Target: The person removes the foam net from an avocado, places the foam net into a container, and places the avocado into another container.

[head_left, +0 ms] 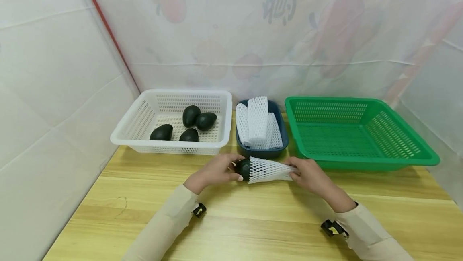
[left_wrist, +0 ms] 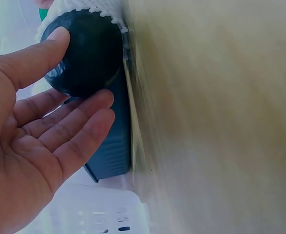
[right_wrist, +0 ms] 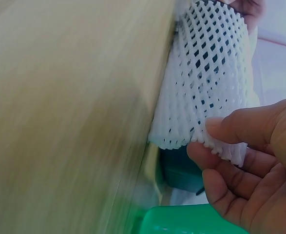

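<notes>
A dark green avocado [head_left: 243, 168] lies partly inside a white foam net sleeve [head_left: 269, 170], its bare rounded end sticking out on the left. My left hand [head_left: 220, 171] holds that bare end, thumb against the skin and fingers on the other side. In the left wrist view the thumb presses the avocado [left_wrist: 86, 53] near the net's edge. At the sleeve's far end, my right hand [head_left: 310, 175] pinches the net's rim between thumb and forefinger. Seen from the right wrist, the sleeve [right_wrist: 206, 83] is stretched at the avocado and flatter toward the pinched rim.
Several avocados [head_left: 191, 116] sit in a white basket [head_left: 117, 136] at the back left. Behind my hands, a dark blue bin [head_left: 283, 132] holds more foam net sleeves [head_left: 258, 122]. To the right stands a green basket [head_left: 361, 160]. A fabric wall [head_left: 231, 23] rises behind the wooden table [head_left: 249, 225].
</notes>
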